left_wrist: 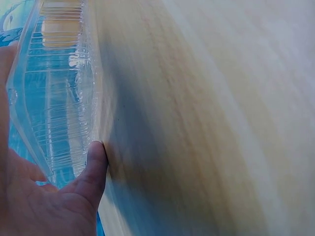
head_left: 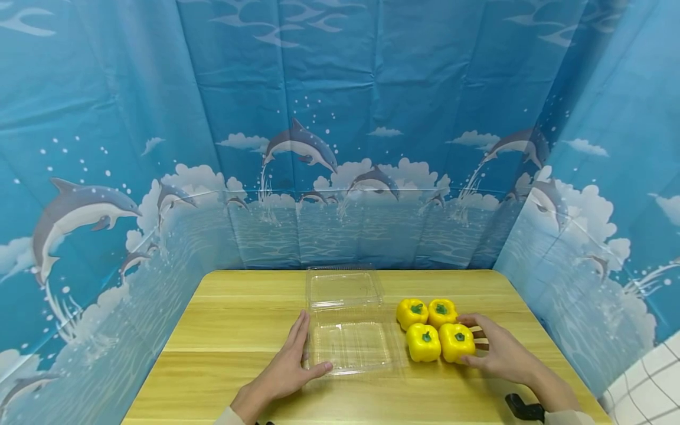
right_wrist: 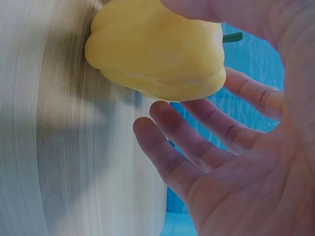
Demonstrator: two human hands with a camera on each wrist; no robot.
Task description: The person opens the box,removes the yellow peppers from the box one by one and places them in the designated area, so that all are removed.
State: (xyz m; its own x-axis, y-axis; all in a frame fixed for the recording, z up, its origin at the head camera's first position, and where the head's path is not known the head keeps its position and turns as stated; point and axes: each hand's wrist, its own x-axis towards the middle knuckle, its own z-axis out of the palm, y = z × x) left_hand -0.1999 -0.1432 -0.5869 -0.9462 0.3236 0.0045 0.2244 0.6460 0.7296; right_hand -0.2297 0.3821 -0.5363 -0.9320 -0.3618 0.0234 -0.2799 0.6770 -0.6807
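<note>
A clear plastic clamshell box [head_left: 353, 370] lies unfolded on the table, its lid [head_left: 345, 306] toward the back. My left hand [head_left: 287, 367] rests at the box's left front corner, fingers straight along the side and thumb at the front edge; the left wrist view shows the thumb [left_wrist: 93, 169] by the rim. To the right of the box, several yellow bell peppers with green stems stand grouped together. My right hand [head_left: 502, 351] is spread around the front right bell pepper [head_left: 457, 342]. In the right wrist view its fingers [right_wrist: 170, 162] are loosely extended beside that pepper [right_wrist: 157, 54].
Other bell peppers stand close by: front left [head_left: 423, 342], back left [head_left: 411, 314] and back right [head_left: 442, 311]. A black object [head_left: 525, 407] is near the right forearm. Dolphin-printed blue sheeting [head_left: 340, 224] surrounds the wooden table [head_left: 212, 330].
</note>
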